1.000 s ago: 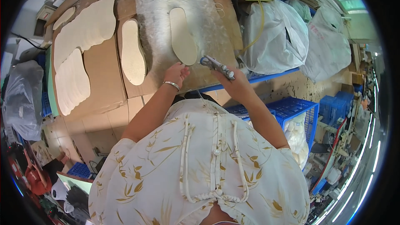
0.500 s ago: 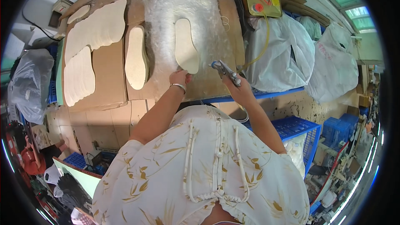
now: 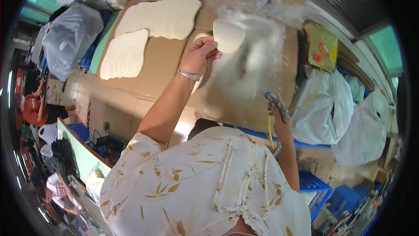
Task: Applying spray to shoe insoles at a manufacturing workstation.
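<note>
You are lifting a cream insole (image 3: pixel 228 36) off the white-coated cardboard worktop (image 3: pixel 144 79), left hand (image 3: pixel 199 55) pinching its edge, right hand (image 3: pixel 281 120) wrapped around the spray gun (image 3: pixel 276 103); keep fingertips at the rim, nozzle aimed away.

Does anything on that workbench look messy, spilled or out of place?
Yes: a whitish, powdery film coats the brown bench where the left hand lifts a pale insole. It looks like overspray; the right hand holds a spray gun nearby.
</note>
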The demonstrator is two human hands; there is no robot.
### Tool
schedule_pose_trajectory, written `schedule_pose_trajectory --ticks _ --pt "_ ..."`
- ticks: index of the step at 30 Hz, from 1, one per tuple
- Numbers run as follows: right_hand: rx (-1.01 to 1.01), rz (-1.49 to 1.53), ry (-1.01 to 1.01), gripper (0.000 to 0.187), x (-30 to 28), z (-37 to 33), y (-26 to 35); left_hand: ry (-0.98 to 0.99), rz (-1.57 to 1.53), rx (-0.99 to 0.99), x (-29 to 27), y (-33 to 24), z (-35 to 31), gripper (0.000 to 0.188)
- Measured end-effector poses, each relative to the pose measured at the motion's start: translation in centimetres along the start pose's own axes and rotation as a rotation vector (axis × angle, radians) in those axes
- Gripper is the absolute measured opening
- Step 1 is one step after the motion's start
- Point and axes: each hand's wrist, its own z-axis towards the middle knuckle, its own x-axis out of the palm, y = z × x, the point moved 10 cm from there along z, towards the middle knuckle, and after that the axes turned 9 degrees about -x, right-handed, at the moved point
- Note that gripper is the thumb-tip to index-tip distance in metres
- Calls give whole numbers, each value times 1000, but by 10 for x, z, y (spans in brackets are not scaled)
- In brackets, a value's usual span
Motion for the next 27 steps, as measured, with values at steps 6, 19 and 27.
schedule_pose_trajectory --ticks 6,19,27 --pt "30 43 -31 27 35 8 11 -186 210 231 -121 -107 -26 14" --pt "14 -77 -14 27 108 25 28 -585 182 37 -439 -58 -45 14" --pt "231 -176 -8 29 110 15 14 -1010 489 52 -495 -33 -60 29"
